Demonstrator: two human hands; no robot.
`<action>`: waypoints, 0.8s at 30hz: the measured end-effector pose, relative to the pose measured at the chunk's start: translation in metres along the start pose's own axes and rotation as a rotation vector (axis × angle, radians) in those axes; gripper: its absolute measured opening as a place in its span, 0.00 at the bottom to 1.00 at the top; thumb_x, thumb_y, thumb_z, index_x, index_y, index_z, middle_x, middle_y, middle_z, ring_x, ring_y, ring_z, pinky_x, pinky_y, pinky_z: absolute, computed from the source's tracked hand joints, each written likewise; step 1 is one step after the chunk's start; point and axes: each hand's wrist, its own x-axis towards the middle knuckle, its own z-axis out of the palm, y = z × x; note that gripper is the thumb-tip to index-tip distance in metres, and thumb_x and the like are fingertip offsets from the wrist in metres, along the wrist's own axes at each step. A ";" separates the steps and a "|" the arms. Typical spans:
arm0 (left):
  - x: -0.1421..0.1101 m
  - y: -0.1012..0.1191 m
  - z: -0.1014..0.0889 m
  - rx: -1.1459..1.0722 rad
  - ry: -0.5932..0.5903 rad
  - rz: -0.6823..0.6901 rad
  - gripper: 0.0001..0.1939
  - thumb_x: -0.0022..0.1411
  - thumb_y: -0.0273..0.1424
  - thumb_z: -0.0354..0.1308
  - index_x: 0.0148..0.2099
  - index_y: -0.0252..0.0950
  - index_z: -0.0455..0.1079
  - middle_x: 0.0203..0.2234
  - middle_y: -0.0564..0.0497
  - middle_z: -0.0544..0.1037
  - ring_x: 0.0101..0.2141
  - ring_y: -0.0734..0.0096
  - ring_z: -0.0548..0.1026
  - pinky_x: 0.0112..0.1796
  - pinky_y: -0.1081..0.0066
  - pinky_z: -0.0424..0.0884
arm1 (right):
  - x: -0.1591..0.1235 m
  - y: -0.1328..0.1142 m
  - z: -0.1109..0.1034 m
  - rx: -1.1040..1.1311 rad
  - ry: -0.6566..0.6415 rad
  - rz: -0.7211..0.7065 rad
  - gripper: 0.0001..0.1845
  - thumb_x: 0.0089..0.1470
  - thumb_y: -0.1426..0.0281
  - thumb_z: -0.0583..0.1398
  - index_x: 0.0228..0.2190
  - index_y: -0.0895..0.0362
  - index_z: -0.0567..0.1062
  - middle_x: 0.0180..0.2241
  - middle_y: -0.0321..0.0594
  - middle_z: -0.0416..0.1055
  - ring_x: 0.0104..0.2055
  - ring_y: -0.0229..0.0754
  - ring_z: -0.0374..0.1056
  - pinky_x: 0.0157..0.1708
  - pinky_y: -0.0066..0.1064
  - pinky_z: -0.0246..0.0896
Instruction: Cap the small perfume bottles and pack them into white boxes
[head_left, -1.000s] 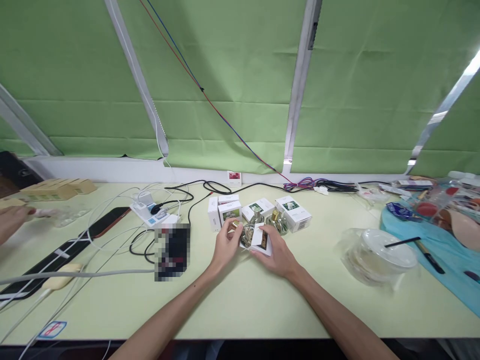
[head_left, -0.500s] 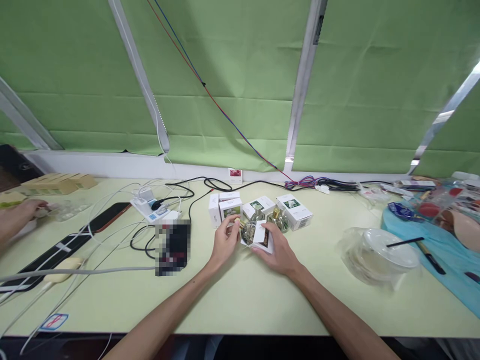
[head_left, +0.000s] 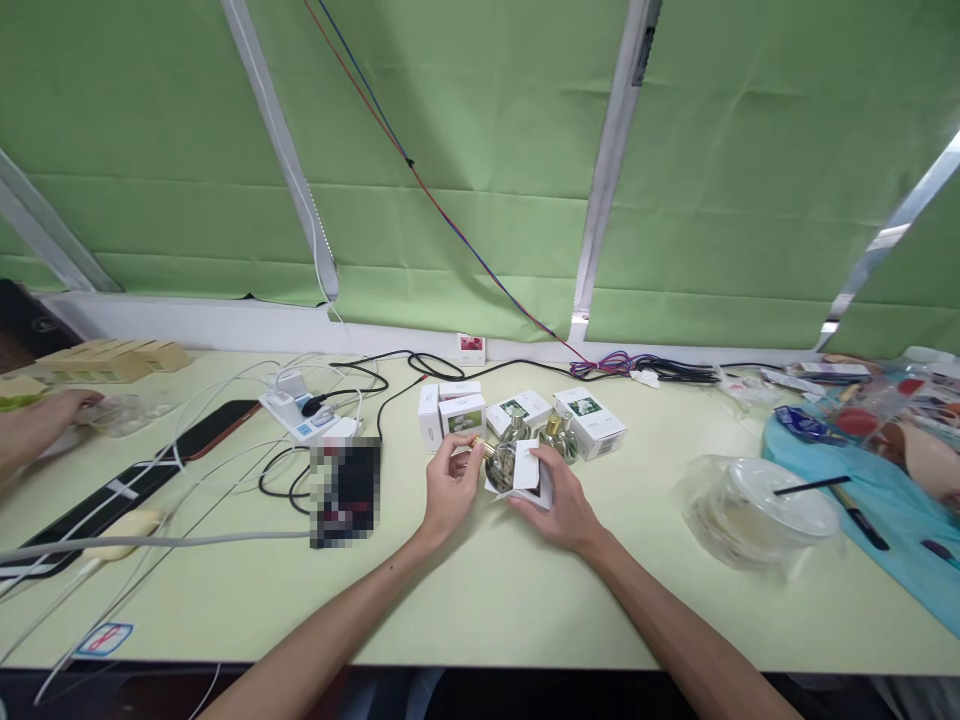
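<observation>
My left hand [head_left: 454, 482] pinches the gold cap of a small round glass perfume bottle [head_left: 500, 466]. A white carton [head_left: 531, 481] with its flaps open is in my right hand [head_left: 564, 505], fingers wrapped round its right side. The bottle lies tilted at the carton's open end; how far it reaches inside I cannot tell. Just behind, more glass bottles [head_left: 561, 440] with gold caps stand close together. White flower-printed boxes [head_left: 590, 422] lie behind these, and several similar boxes [head_left: 463, 416] stand at the left, close to my left hand.
A power strip [head_left: 304, 415] with tangled cables and a dark pixelated object [head_left: 346, 492] lie left. At right are a wrapped white spool-like item [head_left: 780, 500] and a blue plastic bag [head_left: 862, 530]. Another person's hand [head_left: 64, 412] rests near clear plastic packaging at far left.
The bottle and the carton have come together slightly, and the carton's open flaps show more. The view has shifted a little. The other person's hand moved slightly.
</observation>
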 end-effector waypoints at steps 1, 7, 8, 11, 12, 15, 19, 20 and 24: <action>-0.001 -0.001 0.000 0.002 0.006 0.016 0.17 0.60 0.45 0.64 0.38 0.37 0.68 0.37 0.48 0.79 0.28 0.71 0.77 0.27 0.74 0.70 | 0.000 0.000 0.000 0.003 0.003 -0.004 0.34 0.57 0.62 0.65 0.59 0.52 0.58 0.56 0.53 0.68 0.58 0.57 0.69 0.55 0.50 0.68; -0.005 -0.006 0.001 0.022 0.026 0.072 0.15 0.63 0.43 0.62 0.39 0.37 0.68 0.36 0.49 0.77 0.29 0.72 0.76 0.28 0.74 0.71 | -0.001 -0.001 0.003 0.013 -0.004 0.023 0.34 0.56 0.60 0.65 0.59 0.52 0.59 0.57 0.53 0.68 0.57 0.57 0.69 0.55 0.50 0.69; -0.005 -0.006 0.001 0.025 0.026 0.072 0.15 0.63 0.44 0.62 0.39 0.37 0.68 0.37 0.48 0.77 0.30 0.72 0.76 0.28 0.74 0.71 | -0.001 -0.001 0.003 0.006 -0.004 0.032 0.34 0.56 0.60 0.65 0.59 0.52 0.59 0.56 0.53 0.68 0.57 0.57 0.70 0.55 0.49 0.69; -0.006 -0.004 0.001 0.027 0.028 0.065 0.15 0.63 0.45 0.62 0.39 0.38 0.67 0.37 0.48 0.76 0.30 0.72 0.75 0.28 0.74 0.70 | -0.001 -0.002 0.004 0.002 0.002 0.054 0.35 0.55 0.60 0.66 0.58 0.52 0.59 0.55 0.52 0.69 0.54 0.56 0.72 0.53 0.48 0.70; -0.006 -0.004 0.001 0.025 0.030 0.065 0.16 0.63 0.45 0.62 0.38 0.38 0.67 0.37 0.48 0.76 0.29 0.72 0.75 0.28 0.74 0.70 | -0.001 -0.002 0.004 0.008 0.005 0.059 0.35 0.55 0.60 0.66 0.58 0.52 0.60 0.54 0.52 0.70 0.54 0.55 0.72 0.52 0.48 0.71; -0.006 -0.003 0.001 0.033 0.033 0.082 0.15 0.63 0.44 0.62 0.38 0.38 0.68 0.37 0.49 0.76 0.29 0.72 0.75 0.28 0.74 0.70 | 0.000 -0.002 0.004 0.029 0.018 0.072 0.35 0.54 0.60 0.67 0.58 0.52 0.60 0.54 0.51 0.70 0.53 0.54 0.73 0.51 0.47 0.71; -0.006 -0.004 0.002 0.063 0.035 0.141 0.13 0.64 0.42 0.61 0.39 0.37 0.68 0.38 0.48 0.74 0.29 0.73 0.74 0.29 0.74 0.71 | 0.002 -0.003 0.003 0.044 0.022 0.087 0.34 0.53 0.59 0.67 0.57 0.52 0.61 0.53 0.51 0.70 0.52 0.54 0.73 0.50 0.46 0.72; -0.006 -0.004 0.002 0.075 0.041 0.162 0.13 0.65 0.42 0.61 0.39 0.37 0.68 0.37 0.48 0.74 0.29 0.73 0.74 0.29 0.74 0.71 | 0.002 -0.003 0.002 0.051 0.022 0.094 0.34 0.53 0.59 0.67 0.56 0.52 0.61 0.53 0.51 0.70 0.51 0.54 0.73 0.50 0.46 0.72; -0.007 -0.006 0.001 0.136 0.066 0.246 0.13 0.65 0.41 0.60 0.40 0.36 0.70 0.36 0.48 0.74 0.32 0.71 0.74 0.31 0.74 0.72 | 0.002 -0.001 0.002 0.081 0.033 0.128 0.35 0.51 0.59 0.68 0.56 0.52 0.61 0.53 0.50 0.70 0.51 0.53 0.73 0.51 0.45 0.72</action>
